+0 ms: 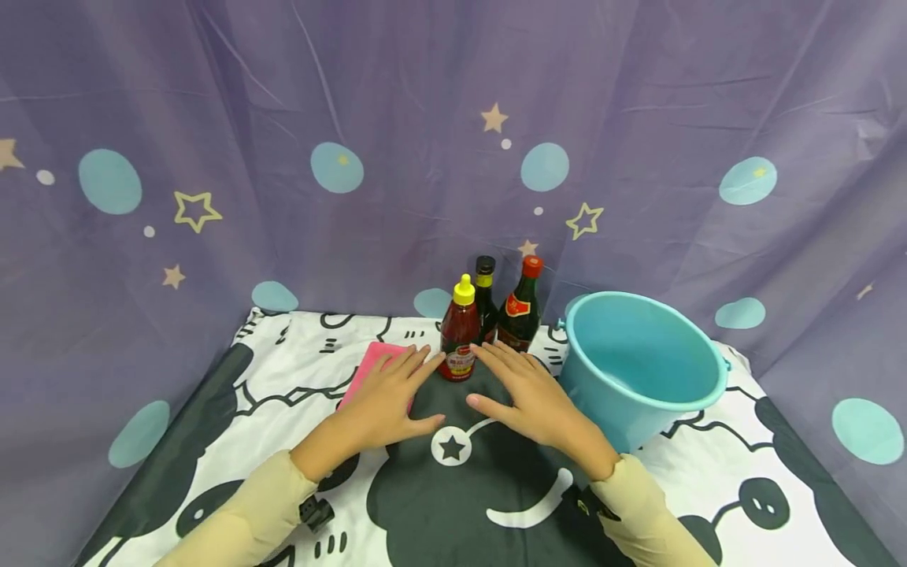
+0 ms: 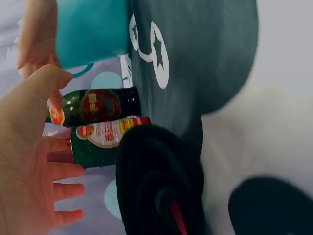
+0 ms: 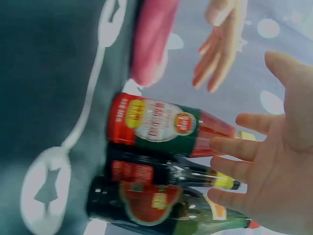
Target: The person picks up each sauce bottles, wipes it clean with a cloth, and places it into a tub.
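Observation:
My left hand [image 1: 386, 402] hovers with spread fingers over a pink, flat-looking item [image 1: 367, 364] and holds nothing. My right hand [image 1: 534, 398], fingers straight and thumb apart, is beside the bucket and in front of the bottles, also holding nothing. Between and beyond the hands stands a red sauce squeeze bottle [image 1: 457, 327] with a yellow nozzle cap. Behind it are a dark bottle [image 1: 485, 295] with a black cap and a dark green bottle [image 1: 520, 311] with a red cap. In the left wrist view, a dark rounded object [image 2: 146, 161] with pink inside shows; its kind is unclear.
A light blue bucket [image 1: 588, 370] stands right of the bottles, its mouth facing up. A black-and-white patterned cloth [image 1: 496, 480] covers the table. Behind it hangs a purple curtain [image 1: 425, 102] with stars and dots.

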`<action>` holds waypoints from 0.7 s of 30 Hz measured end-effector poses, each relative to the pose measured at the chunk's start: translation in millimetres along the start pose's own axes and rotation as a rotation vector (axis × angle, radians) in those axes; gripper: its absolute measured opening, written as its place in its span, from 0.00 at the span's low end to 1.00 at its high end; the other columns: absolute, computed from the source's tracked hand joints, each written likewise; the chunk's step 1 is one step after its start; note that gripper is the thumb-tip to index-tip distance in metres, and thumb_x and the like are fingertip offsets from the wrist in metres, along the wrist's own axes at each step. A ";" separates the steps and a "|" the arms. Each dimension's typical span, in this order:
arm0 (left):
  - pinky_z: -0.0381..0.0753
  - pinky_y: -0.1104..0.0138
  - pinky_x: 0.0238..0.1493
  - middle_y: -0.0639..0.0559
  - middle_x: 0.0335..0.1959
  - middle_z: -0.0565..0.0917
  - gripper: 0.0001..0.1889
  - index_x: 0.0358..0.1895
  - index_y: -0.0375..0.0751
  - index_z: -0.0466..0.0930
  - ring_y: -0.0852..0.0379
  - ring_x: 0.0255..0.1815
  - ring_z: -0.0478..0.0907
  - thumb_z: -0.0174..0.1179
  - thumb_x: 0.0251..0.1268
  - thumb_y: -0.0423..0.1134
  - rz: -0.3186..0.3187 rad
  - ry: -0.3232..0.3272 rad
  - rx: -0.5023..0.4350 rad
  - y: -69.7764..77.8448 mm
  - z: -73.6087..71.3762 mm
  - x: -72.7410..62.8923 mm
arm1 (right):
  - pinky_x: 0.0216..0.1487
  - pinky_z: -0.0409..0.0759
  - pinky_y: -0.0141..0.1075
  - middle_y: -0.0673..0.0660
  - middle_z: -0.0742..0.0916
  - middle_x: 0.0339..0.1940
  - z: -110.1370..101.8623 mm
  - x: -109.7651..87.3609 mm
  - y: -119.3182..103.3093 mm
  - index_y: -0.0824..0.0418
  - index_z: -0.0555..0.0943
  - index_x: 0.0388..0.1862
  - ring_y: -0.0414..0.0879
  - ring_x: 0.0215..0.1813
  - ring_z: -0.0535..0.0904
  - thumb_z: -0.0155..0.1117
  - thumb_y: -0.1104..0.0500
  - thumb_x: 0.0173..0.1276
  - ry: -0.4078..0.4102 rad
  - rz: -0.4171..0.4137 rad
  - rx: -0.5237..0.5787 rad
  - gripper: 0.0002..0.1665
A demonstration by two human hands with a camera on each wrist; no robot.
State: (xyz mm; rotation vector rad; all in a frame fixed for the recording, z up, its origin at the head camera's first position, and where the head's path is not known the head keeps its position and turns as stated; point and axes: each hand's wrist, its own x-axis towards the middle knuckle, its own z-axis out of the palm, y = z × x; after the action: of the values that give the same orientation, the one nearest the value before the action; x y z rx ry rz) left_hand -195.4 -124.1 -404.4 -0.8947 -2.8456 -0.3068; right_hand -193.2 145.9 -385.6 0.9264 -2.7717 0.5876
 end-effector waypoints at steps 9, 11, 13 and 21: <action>0.67 0.38 0.70 0.42 0.72 0.74 0.46 0.78 0.46 0.65 0.44 0.73 0.71 0.66 0.59 0.63 0.033 0.127 0.061 -20.2 2.0 -6.1 | 0.71 0.71 0.58 0.54 0.76 0.75 -29.8 20.8 -11.3 0.47 0.66 0.79 0.55 0.74 0.73 0.62 0.40 0.74 0.216 -0.041 0.048 0.39; 0.68 0.39 0.69 0.43 0.71 0.76 0.45 0.77 0.46 0.66 0.44 0.71 0.73 0.66 0.59 0.63 0.030 0.141 0.068 -24.0 3.4 -7.4 | 0.69 0.73 0.57 0.53 0.79 0.72 -34.9 27.5 -13.5 0.49 0.68 0.78 0.53 0.71 0.76 0.62 0.41 0.74 0.269 -0.051 0.051 0.37; 0.69 0.41 0.69 0.43 0.70 0.77 0.44 0.76 0.45 0.68 0.44 0.70 0.74 0.65 0.59 0.63 0.018 0.147 0.072 -27.1 4.3 -8.1 | 0.68 0.74 0.55 0.53 0.81 0.69 -40.1 34.2 -15.9 0.50 0.70 0.77 0.52 0.67 0.78 0.62 0.42 0.74 0.319 -0.055 0.048 0.35; 0.70 0.44 0.68 0.41 0.66 0.79 0.44 0.75 0.40 0.68 0.41 0.67 0.75 0.65 0.59 0.62 -0.066 0.138 0.090 -32.4 7.5 -6.3 | 0.53 0.82 0.49 0.56 0.84 0.62 -54.0 59.5 -24.3 0.52 0.74 0.73 0.51 0.56 0.82 0.63 0.48 0.75 0.467 -0.100 0.043 0.30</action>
State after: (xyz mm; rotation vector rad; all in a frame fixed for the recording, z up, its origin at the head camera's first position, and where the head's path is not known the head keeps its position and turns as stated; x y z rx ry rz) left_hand -209.6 -151.8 -417.8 -0.7341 -2.7418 -0.2362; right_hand -224.3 118.2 -312.7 0.8064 -2.2937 0.7404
